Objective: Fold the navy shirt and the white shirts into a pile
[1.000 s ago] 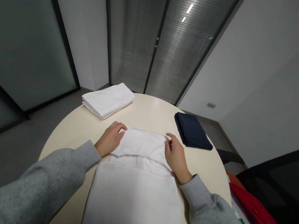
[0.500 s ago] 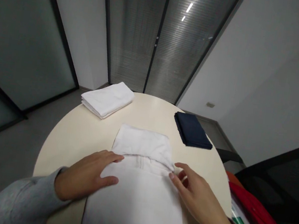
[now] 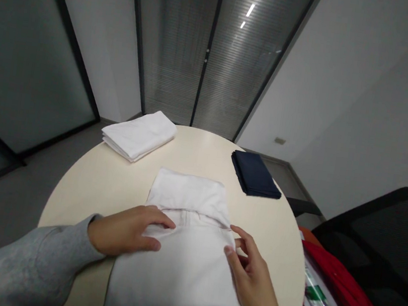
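A white garment point(image 3: 181, 265), partly folded, lies in front of me on the round table, with a folded-back flap at its far end and a short double seam below the flap. My left hand point(image 3: 131, 231) rests on its left side, fingers stretched and thumb spread on the cloth. At the right edge, my right hand point(image 3: 249, 267) has its thumb on top of the fabric and its other fingers curled at or under the edge. Part of those fingertips is hidden.
A folded white cloth stack point(image 3: 138, 135) lies at the table's far left. Folded dark blue cloth point(image 3: 256, 175) sits at the far right edge. The pale round table point(image 3: 82, 192) has a black mesh chair point(image 3: 387, 242) to its right, with a red item point(image 3: 345, 282) on the seat.
My left fingers have slid a little inward over the garment. My right fingers have curled closer round its right edge, and the near right corner has shifted. The view has turned slightly right.
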A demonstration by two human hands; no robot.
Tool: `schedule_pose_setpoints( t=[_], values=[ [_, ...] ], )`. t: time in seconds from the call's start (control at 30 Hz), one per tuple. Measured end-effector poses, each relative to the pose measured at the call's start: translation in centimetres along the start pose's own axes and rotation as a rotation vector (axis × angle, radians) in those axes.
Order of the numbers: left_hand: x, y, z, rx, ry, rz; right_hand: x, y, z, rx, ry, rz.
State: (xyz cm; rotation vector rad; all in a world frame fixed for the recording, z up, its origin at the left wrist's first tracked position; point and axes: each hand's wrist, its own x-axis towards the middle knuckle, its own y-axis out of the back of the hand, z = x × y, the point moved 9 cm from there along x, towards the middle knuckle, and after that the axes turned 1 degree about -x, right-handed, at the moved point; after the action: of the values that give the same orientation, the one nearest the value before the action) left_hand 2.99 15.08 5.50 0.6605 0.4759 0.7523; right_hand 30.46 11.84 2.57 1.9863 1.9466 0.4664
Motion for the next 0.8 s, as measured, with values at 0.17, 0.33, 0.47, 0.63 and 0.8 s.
schedule_pose_setpoints(
  t=[0.17, 0.33, 0.47, 0.63, 0.8],
  values=[
    [1.0, 0.3, -1.2, -0.155, 0.009, 0.087, 0.1, -0.5, -0.5, -0.22, 0.026, -0.009],
    [1.2, 0.1, -2.0, -0.005, 0.053, 0.127, 0.5, -0.7, -1.3, -0.369, 0.065, -0.018],
    [0.9, 0.0, -1.4, 0.11, 0.015, 0.191, 0.7, -0.7, -1.2, -0.381, 0.089, 0.009],
    [0.5, -0.8, 0.8, 0.452, -0.005, 0.206, -0.2, 0.0, -2.7, -0.631, 0.22, 0.103],
    [-2.8, -1.2, 5.1, 0.567, -0.192, 0.33, -4.7, -0.2, -8.0, -0.782, 0.76, 0.117]
  ],
)
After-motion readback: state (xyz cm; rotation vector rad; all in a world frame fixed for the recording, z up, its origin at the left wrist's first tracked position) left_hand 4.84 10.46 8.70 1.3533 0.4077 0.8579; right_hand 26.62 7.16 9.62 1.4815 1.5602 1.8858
